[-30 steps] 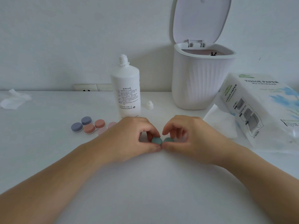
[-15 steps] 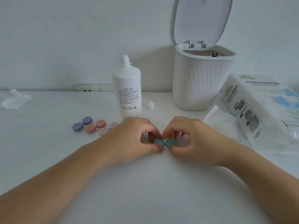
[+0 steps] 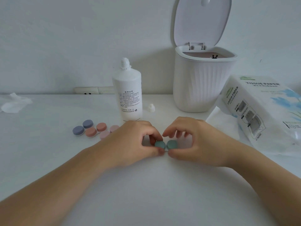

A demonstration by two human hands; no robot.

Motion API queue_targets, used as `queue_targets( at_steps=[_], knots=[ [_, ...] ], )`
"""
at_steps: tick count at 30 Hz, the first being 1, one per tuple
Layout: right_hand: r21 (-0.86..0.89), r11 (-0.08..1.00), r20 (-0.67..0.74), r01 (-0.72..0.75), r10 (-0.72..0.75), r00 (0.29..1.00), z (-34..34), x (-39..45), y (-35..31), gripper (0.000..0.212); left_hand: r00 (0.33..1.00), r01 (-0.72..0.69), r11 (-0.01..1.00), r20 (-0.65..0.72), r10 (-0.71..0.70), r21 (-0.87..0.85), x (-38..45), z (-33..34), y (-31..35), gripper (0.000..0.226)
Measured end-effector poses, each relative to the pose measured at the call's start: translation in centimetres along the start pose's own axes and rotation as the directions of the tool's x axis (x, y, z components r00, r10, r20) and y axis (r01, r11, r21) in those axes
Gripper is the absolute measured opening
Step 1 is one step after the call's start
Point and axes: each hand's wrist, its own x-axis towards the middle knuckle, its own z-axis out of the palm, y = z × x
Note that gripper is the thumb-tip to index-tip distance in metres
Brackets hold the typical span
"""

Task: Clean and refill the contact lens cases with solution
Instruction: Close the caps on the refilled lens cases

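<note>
A green contact lens case (image 3: 165, 145) with two round caps lies on the white table in front of me. My left hand (image 3: 130, 142) pinches its left cap between thumb and fingers. My right hand (image 3: 193, 141) pinches its right cap, thumb below and curled fingers above. Behind my hands stands the white solution bottle (image 3: 128, 93), uncapped, with its small white cap (image 3: 151, 108) lying to its right. To the left lie three more cases: a blue-grey one (image 3: 83, 128), an orange-pink one (image 3: 96, 130) and a pale pink one (image 3: 108, 132), partly hidden by my left hand.
A white ribbed bin (image 3: 202, 82) with its lid raised stands at the back right. A pack of tissue paper (image 3: 263, 111) lies at the right, a loose tissue (image 3: 219, 126) beside it. A crumpled tissue (image 3: 13, 103) rests at the far left. Wall sockets (image 3: 91, 90) sit behind the bottle.
Both hands stay on the green case. My right fingers have lifted, so the right cap shows more; both caps look slightly turned.
</note>
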Motion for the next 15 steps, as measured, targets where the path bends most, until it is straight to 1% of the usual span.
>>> queue_targets(
  at_steps=[2, 5, 6, 9, 10, 11, 12, 15],
  knots=[
    [-0.045, 0.999, -0.018, -0.029, 0.028, 0.999, 0.15, 0.12, 0.19, 0.037, 1.000, 0.005, 1.000, 0.001, -0.005, 0.000, 0.02, -0.01, 0.07, 0.018],
    [-0.090, 0.995, -0.019, -0.035, 0.034, 0.999, 0.32, 0.24, 0.33, 0.025, 1.000, 0.012, 1.000, 0.009, -0.012, -0.003, 0.02, -0.05, 0.19, 0.017],
    [-0.086, 0.996, -0.002, -0.030, 0.030, 1.000, 0.23, 0.19, 0.37, 0.030, 1.000, 0.013, 1.000, 0.011, -0.013, -0.006, 0.02, -0.07, 0.22, 0.017],
    [-0.081, 0.996, 0.059, -0.027, 0.031, 0.998, -0.07, -0.02, 0.49, 0.063, 1.000, 0.013, 1.000, 0.009, -0.013, -0.014, -0.01, -0.09, 0.26, 0.018],
    [-0.079, 0.996, 0.054, -0.032, 0.036, 0.998, -0.02, -0.02, 0.48, 0.067, 1.000, 0.012, 1.000, 0.006, -0.012, -0.013, -0.02, -0.10, 0.29, 0.018],
    [-0.082, 0.996, 0.041, -0.037, 0.040, 0.998, 0.09, 0.02, 0.52, 0.065, 1.000, 0.011, 1.000, 0.003, -0.011, -0.013, -0.04, -0.11, 0.33, 0.018],
    [-0.091, 0.995, 0.023, -0.035, 0.037, 0.999, 0.23, 0.10, 0.57, 0.058, 1.000, 0.010, 1.000, 0.000, -0.010, -0.014, -0.04, -0.12, 0.37, 0.019],
    [-0.121, 0.993, -0.004, -0.007, 0.007, 1.000, 0.45, 0.29, 0.55, 0.028, 1.000, 0.009, 1.000, -0.002, -0.010, -0.008, -0.02, -0.14, 0.51, 0.019]
  ],
)
